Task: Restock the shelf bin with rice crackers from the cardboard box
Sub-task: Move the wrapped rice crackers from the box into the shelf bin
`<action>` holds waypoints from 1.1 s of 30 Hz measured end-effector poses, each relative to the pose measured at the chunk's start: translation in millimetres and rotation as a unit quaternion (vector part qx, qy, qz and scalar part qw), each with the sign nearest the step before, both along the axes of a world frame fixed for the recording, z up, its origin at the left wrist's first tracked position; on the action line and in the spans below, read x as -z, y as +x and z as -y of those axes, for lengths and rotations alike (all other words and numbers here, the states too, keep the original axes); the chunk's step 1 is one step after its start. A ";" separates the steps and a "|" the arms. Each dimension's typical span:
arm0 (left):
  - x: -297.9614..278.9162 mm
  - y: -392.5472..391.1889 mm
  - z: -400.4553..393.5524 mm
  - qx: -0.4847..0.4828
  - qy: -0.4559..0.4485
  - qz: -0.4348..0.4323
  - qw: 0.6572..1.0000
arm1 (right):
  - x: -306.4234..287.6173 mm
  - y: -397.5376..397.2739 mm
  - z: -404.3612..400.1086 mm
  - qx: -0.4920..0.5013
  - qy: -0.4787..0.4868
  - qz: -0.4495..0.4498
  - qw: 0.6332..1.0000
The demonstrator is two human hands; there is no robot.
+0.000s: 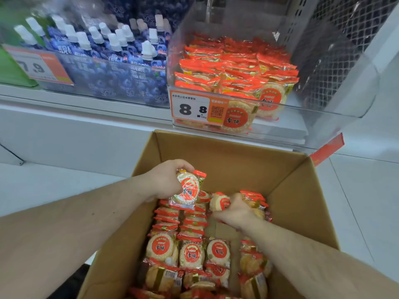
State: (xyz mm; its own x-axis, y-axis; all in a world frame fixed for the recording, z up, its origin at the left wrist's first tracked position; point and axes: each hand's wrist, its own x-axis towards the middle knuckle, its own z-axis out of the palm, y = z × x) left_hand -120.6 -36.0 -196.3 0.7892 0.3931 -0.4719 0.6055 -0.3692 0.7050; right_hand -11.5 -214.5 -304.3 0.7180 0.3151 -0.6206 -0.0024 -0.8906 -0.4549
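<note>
An open cardboard box [226, 156] stands below the shelf, filled with rows of rice cracker packets [192, 253] in red and clear wrappers. My left hand [166, 180] is raised above the box's left side, shut on a rice cracker packet [187, 190] held upright. Lower down inside the box, my right hand [235, 212] is closed around several rice cracker packets [220, 201]. Above the box, the clear plastic shelf bin [313, 111] holds many of the same packets [235, 67], piled to about mid height.
An orange and white price tag reading 8.8 [196, 108] is stuck to the bin's front. A neighbouring bin at the left holds blue pouches with white caps [112, 52]. A white shelf ledge [75, 126] runs under both. Pale floor tiles [367, 201] lie to the right.
</note>
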 end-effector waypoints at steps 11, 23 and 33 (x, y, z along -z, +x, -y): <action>-44.6 8.7 41.6 0.052 -0.064 0.143 0.986 | -149.9 -34.9 36.9 -0.014 0.199 0.145 0.969; -63.1 8.7 49.8 0.086 -0.084 0.226 0.967 | -165.7 -32.4 43.1 -0.069 0.218 0.157 0.961; -86.8 8.3 52.0 0.231 0.125 0.287 0.921 | -208.7 -11.2 46.3 -0.230 0.163 0.353 0.892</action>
